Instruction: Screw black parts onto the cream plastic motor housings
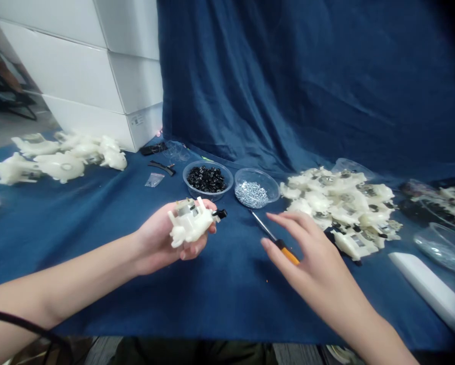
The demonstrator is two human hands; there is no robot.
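My left hand (162, 238) is closed around a white plastic housing (191, 223) with a small black piece (220, 214) at its right end, held palm-up above the blue cloth. My right hand (307, 258) hovers with fingers stretched out and apart, holding nothing. It lies just over the orange handle of a screwdriver (284, 248), whose metal shaft points up-left on the cloth.
Two clear bowls stand behind: one of black parts (207, 178), one of small silver screws (252, 193). A pile of white housings (341, 203) lies at right, another heap (60, 157) at left. White boxes (98, 66) stand back left, a white bar (428, 289) front right.
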